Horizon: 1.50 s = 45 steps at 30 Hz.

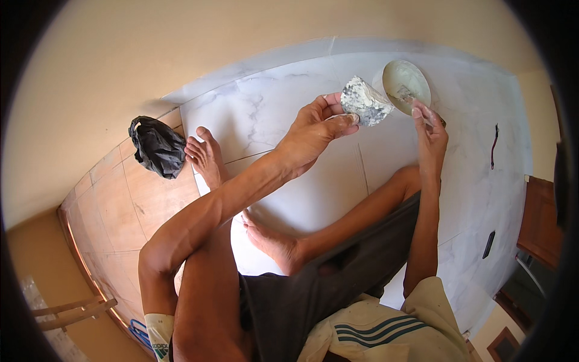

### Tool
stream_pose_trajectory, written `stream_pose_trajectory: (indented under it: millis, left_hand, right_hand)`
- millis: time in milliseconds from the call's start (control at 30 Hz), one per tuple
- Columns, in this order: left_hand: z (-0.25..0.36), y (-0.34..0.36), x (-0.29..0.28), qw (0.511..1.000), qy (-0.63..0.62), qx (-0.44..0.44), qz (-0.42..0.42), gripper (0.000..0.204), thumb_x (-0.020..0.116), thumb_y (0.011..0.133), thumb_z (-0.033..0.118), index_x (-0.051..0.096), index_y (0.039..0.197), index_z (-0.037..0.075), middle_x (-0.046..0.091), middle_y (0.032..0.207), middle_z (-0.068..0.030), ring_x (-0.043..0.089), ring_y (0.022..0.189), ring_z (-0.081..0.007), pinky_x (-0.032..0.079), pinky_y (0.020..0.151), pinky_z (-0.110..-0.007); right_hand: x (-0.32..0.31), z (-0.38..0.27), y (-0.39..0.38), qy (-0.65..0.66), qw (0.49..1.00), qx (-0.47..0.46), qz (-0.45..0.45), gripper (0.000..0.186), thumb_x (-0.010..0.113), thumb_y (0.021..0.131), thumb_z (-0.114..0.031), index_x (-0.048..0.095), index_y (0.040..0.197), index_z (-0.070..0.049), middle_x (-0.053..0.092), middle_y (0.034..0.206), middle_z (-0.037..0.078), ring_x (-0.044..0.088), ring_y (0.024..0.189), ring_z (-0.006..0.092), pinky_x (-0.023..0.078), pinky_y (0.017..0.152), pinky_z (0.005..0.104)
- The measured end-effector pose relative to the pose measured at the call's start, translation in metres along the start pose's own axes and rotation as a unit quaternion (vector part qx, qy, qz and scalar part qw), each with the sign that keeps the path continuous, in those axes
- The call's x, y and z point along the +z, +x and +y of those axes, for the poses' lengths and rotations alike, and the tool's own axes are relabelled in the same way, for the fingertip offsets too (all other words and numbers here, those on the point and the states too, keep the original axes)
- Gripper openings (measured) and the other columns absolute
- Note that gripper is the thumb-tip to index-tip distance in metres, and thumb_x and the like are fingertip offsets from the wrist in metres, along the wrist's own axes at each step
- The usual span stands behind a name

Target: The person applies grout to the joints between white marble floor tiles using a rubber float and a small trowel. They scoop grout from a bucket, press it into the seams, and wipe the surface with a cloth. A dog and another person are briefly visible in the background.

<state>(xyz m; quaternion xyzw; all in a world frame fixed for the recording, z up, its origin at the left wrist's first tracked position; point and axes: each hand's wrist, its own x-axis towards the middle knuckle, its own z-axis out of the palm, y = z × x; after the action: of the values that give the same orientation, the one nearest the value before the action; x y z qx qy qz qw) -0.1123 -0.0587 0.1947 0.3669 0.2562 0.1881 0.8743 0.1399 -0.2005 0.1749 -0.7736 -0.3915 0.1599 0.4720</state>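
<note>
My left hand (319,127) is closed on the edge of a thin, curved, dark grey piece (367,102) smeared with white paste. It is held up off the floor, just left of a round pale bowl (422,78). White paste coats the inside of that bowl. My right hand (429,123) is at the bowl's near rim, its fingers pinched together. From them a small paste-smeared tool (405,95) reaches into the bowl; its exact kind cannot be made out. White smears mark the fingers of both hands.
A crumpled black plastic bag (158,148) lies by my bare foot (208,155), on brownish floor tiles (160,199). White marbled tiles (241,120) run along the beige wall (211,42). Right of me lie a dark red strip (494,146) and a small black bar (488,245).
</note>
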Motion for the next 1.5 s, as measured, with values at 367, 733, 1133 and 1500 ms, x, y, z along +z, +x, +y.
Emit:
stream_pose_trajectory:
  millis: [367, 733, 1133, 1500]
  left_hand:
    - [-0.001, -0.01, -0.006, 0.994, 0.098, -0.052, 0.007, 0.064, 0.077, 0.099, 0.011, 0.043, 0.151, -0.004, 0.06, 0.139, -0.0154, 0.066, 0.126, -0.0232, 0.056, 0.112, -0.035]
    - [0.079, -0.138, -0.182, 0.796, 0.545, 0.052, 0.258, 0.037, 0.058, 0.109, 0.02, 0.061, 0.142, 0.002, 0.072, 0.135, -0.0181, 0.066, 0.13, -0.0285, 0.05, 0.112, -0.042]
    - [-0.017, -0.265, -0.287, 0.685, 0.5, 0.19, 0.495, 0.037, 0.05, 0.113, 0.015, 0.058, 0.147, 0.003, 0.067, 0.144, -0.0165, 0.063, 0.132, -0.0262, 0.049, 0.11, -0.04]
    - [-0.108, -0.219, -0.257, 0.72, 0.419, 0.093, 0.545, 0.061, 0.059, 0.105, 0.027, 0.041, 0.156, -0.001, 0.049, 0.157, -0.0237, 0.045, 0.149, -0.0305, 0.035, 0.124, -0.046]
  right_hand:
    - [0.096, -0.055, -0.067, 0.519, 0.838, 0.169, -0.003, 0.041, 0.058, 0.112, -0.023, 0.056, 0.146, -0.001, 0.063, 0.142, 0.01, 0.061, 0.131, 0.0231, 0.049, 0.113, 0.045]
    - [0.044, -0.01, -0.019, 0.415, 0.863, 0.24, -0.161, 0.037, 0.059, 0.106, -0.009, 0.054, 0.142, 0.0, 0.062, 0.139, 0.011, 0.063, 0.128, 0.0277, 0.056, 0.109, 0.0499]
    - [0.068, 0.087, 0.061, 0.354, 0.883, 0.293, -0.097, 0.029, 0.065, 0.103, -0.003, 0.059, 0.129, 0.007, 0.063, 0.131, 0.013, 0.064, 0.123, 0.0292, 0.059, 0.11, 0.049]
    - [0.15, -0.003, 0.047, 0.062, 0.972, 0.099, -0.204, 0.037, 0.072, 0.101, -0.011, 0.068, 0.131, 0.009, 0.073, 0.117, 0.013, 0.072, 0.104, 0.0199, 0.062, 0.092, 0.0338]
